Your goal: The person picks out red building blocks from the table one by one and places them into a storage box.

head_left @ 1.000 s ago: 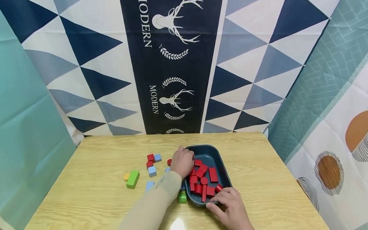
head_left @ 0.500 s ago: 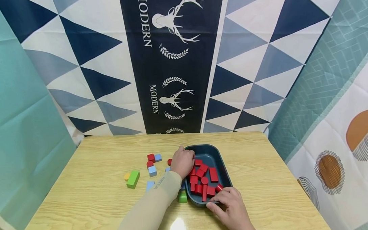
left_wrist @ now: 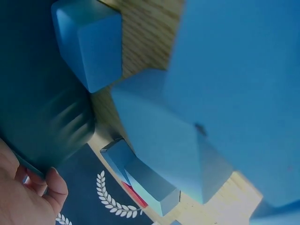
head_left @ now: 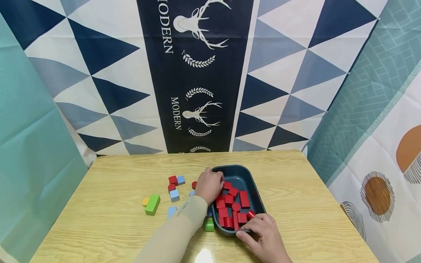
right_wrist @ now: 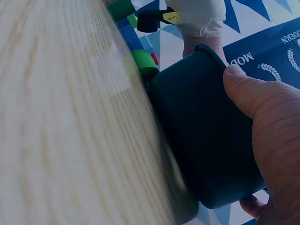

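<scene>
A dark teal tray (head_left: 237, 173) stands on the table with several red blocks (head_left: 244, 199) inside, crowded toward its near half. My left hand (head_left: 209, 187) grips its rim at the far left; the left wrist view has those fingers (left_wrist: 55, 190) curled over the edge. At the near right corner, my right hand (head_left: 264, 238) holds the rim, and in the right wrist view the thumb (right_wrist: 243, 89) lies over the top edge of the tray wall (right_wrist: 201, 136). A green block (head_left: 209, 225) sits right beside the tray, partly behind my left sleeve.
Left of the tray lie loose blocks: light blue blocks (head_left: 174, 195), a red cube (head_left: 172, 180), a red round piece (head_left: 194, 185), a long green block (head_left: 152, 205) and a yellow piece (head_left: 145, 202). My left forearm (head_left: 172, 233) hides part of this group. A patterned cloth (head_left: 198, 70) hangs behind the table.
Some red blocks have shifted inside the tray, several of them toward its near left side. Both hands keep their places on the rim, and the loose blocks outside stay put.
</scene>
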Demonstrator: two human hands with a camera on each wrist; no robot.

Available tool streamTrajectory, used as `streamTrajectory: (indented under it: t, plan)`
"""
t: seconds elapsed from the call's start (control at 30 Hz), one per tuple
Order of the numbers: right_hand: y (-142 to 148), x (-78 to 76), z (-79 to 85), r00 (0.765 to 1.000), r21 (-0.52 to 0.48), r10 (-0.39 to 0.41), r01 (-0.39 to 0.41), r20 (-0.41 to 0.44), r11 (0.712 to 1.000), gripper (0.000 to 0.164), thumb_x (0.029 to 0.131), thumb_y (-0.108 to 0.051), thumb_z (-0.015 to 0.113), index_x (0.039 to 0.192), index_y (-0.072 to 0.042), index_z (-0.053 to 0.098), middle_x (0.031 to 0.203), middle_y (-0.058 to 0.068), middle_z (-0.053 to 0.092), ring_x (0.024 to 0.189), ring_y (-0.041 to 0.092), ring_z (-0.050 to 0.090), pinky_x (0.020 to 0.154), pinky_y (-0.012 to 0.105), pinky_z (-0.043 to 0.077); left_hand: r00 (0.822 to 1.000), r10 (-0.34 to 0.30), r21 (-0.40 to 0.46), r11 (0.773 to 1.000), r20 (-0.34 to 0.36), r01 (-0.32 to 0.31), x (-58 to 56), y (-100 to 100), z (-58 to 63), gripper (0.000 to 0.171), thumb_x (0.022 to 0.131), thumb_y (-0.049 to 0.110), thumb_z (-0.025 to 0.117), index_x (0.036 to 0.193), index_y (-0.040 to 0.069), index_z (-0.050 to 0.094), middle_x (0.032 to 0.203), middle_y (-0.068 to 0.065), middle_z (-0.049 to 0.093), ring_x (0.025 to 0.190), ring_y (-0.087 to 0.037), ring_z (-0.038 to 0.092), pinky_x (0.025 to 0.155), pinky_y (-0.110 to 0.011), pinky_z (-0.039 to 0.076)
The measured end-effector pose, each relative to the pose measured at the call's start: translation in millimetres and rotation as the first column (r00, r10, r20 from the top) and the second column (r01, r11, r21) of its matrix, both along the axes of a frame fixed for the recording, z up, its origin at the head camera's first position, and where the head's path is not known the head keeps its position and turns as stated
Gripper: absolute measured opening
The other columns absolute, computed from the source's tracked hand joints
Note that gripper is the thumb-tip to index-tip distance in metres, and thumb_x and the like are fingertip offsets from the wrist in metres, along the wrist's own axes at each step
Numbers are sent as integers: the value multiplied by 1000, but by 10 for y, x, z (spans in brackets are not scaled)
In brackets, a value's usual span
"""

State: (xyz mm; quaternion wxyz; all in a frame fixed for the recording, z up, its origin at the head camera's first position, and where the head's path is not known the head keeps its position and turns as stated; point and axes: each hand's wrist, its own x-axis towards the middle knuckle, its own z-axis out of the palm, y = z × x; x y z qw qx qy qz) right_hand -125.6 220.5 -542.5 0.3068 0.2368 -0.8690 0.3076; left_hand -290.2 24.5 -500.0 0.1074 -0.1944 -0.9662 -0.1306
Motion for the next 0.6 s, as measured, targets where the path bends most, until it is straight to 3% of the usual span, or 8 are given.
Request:
streamTrajectory:
  t: [0.17,0.27,0.37,0.43,0.5,0.6]
  plan:
    - [-6,-1,4,1000,4,0,0,-1,1000,28,78,-25,94,86,-44,74,87,-28,70,98,12,62,98,29,38,998,22,16,1000,-66,-21,6,-12,-47,13,102,31,73,107,19,73,101,1,74,94,-17,54,84,-32,55]
    - [-10,3,8,1000,7,-2,2,4,1000,28,78,-25,94,86,-44,74,87,-29,70,98,9,60,97,29,38,987,127,77,990,-96,-119,27,-31,-63,32,103,40,70,121,13,68,120,-7,68,107,-23,57,96,-40,56]
    - [-12,5,10,1000,6,-3,3,4,1000,28,78,-25,94,86,-44,74,87,-29,70,98,7,59,97,29,38,960,276,169,949,-41,-266,23,-84,-88,52,106,50,60,131,6,61,126,-15,65,113,-32,57,98,-50,55]
    - [-14,4,11,1000,6,-3,3,3,1000,28,78,-25,94,86,-44,74,87,-29,70,97,7,59,96,29,38,942,335,205,921,12,-330,1,-154,-107,50,108,47,55,130,2,60,121,-18,66,108,-36,59,92,-52,57]
    - [-13,3,10,1000,6,-3,3,3,1000,28,78,-25,94,85,-43,74,87,-29,70,97,7,59,97,29,38,934,348,217,908,81,-357,-33,-244,-131,39,110,34,53,126,0,62,114,-19,69,103,-38,62,87,-54,59]
    - [-12,3,11,1000,5,-3,3,5,1000,27,78,-25,94,85,-43,74,87,-29,70,97,7,58,97,28,37,937,301,180,926,178,-331,-83,-395,-138,22,104,12,58,120,3,70,110,-16,75,101,-38,69,84,-53,62]
